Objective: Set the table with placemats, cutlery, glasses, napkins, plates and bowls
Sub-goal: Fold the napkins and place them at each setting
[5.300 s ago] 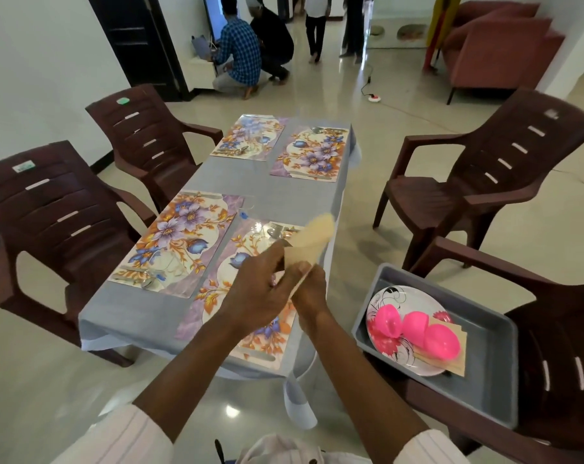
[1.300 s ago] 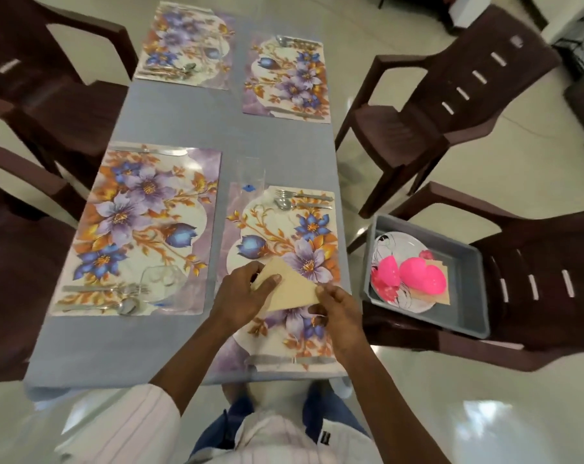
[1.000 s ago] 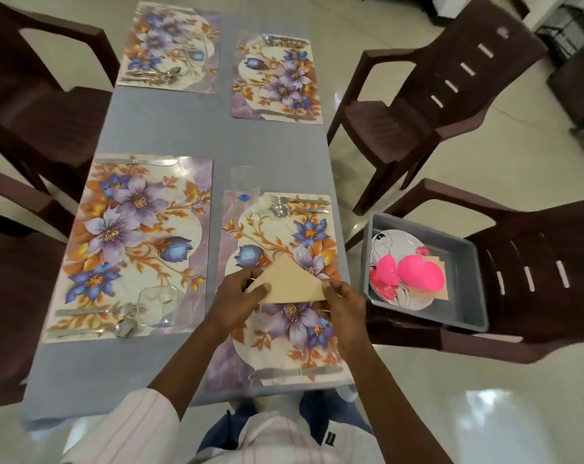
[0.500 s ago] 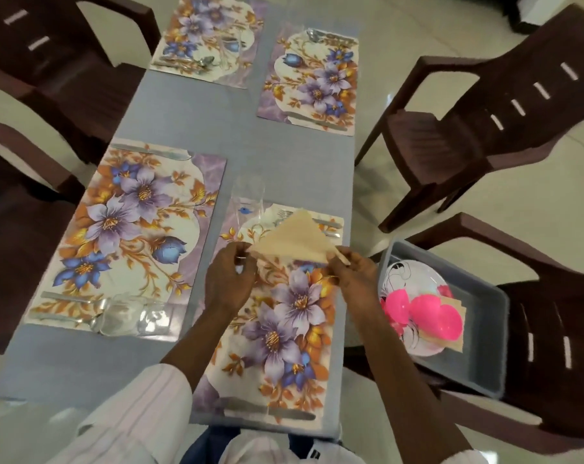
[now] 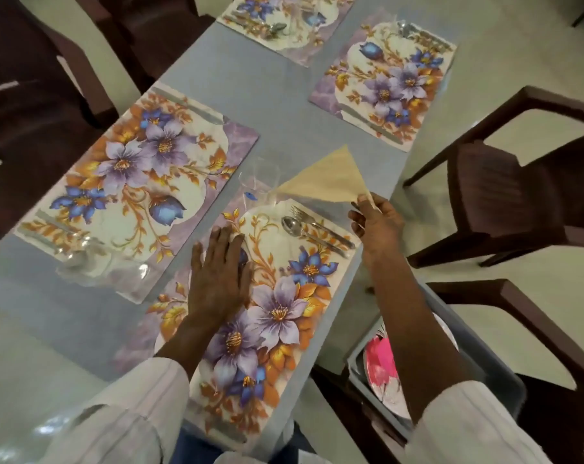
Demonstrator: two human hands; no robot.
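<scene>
right fingers (image 5: 360,214): pinching the right corner of the folded napkin (image 5: 327,180), thumb on top
right hand (image 5: 377,226): raised just past the far right corner of the near placemat (image 5: 277,306), above the fork handle
left hand (image 5: 218,272): flat, palm down, fingers straight, pressing on the near placemat and holding nothing
napkin position: tan triangle held beyond the far edge of the near placemat, over bare worktop (image 5: 250,95); can't tell whether it touches the surface
napkin vs fingers: spreads forward and left from the pinch
napkin axis: long base edge runs left from the fingers toward the glass (image 5: 259,180), and the tip points away from the person
nearer hand: right, already on it; the left is well short, back on the mat
glass: clear and upright, just left of the napkin's free corner, close enough to get knocked
fork (image 5: 312,221) and spoon (image 5: 292,226): side by side at the mat's far right, just below the napkin
step (judged): setting the napkin down at this place
grey tray (image 5: 491,370): on the chair to the right, with a plate (image 5: 389,396) inside, partly behind the right forearm
</scene>
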